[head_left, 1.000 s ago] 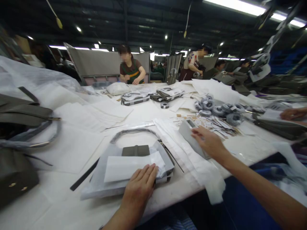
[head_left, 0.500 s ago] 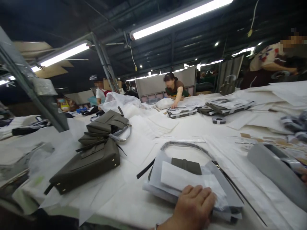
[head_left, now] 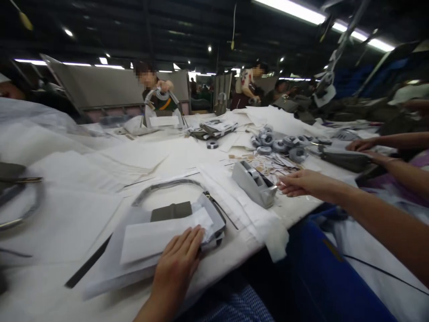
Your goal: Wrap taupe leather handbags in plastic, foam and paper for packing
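A dark olive handbag (head_left: 171,212) lies on the table, wrapped in white paper (head_left: 147,239), with its wrapped grey handle (head_left: 170,181) arching behind it. My left hand (head_left: 181,250) rests flat over the paper at the bag's near right part, fingers stretched and close together, thumb hidden. To the right stands a grey tape dispenser (head_left: 253,185). At its front end my right hand (head_left: 301,183) pinches the end of the clear tape, which barely shows between the fingertips. A dark strap (head_left: 90,261) sticks out from the bag's left side.
Several wrapped grey rings (head_left: 278,144) and scattered tags (head_left: 268,163) lie behind the dispenser. White paper sheets (head_left: 83,172) cover the left. A blue bin (head_left: 321,268) stands below the table edge. Co-workers' hands (head_left: 365,145) handle a bag at right; another person lifts a bag across.
The view has swung right. My left hand stays on the wrapped bag, its fingers flatter. My right hand, barely visible before, now shows at the dispenser's front. The person opposite has raised a bag.
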The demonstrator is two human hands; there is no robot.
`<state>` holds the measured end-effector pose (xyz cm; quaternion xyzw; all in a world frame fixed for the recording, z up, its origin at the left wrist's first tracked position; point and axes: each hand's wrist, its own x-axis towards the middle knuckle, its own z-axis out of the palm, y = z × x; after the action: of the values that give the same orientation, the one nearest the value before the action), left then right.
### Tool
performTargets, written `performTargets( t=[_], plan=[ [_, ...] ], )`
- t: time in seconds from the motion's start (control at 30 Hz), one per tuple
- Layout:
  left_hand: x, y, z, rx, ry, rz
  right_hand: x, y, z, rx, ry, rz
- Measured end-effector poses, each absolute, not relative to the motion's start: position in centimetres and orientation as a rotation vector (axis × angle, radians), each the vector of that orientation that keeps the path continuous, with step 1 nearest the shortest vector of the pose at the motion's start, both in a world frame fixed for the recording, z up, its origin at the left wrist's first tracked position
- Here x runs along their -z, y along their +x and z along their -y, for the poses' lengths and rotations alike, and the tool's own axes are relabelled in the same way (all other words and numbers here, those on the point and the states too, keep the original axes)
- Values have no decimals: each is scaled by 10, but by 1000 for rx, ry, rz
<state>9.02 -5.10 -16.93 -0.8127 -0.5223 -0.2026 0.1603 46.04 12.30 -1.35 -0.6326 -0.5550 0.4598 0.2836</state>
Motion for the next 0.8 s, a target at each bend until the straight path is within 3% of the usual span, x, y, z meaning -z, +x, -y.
performTargets(
  t=[0.2,0.47,0.63,0.8],
  plan=[
    [170,87,50,503,-2261,1387,52,486,-96,-1404,-1727,1352],
    [174,86,47,532,-2244,1342,116,489,-98,-1049,-1648,1558],
    [174,87,47,583,-2232,1339,110,503,-87,-784,-1623,1782],
    [164,91,49,640,-2250,1377,75,478,-67,-383,-1173,2478]
  ],
)
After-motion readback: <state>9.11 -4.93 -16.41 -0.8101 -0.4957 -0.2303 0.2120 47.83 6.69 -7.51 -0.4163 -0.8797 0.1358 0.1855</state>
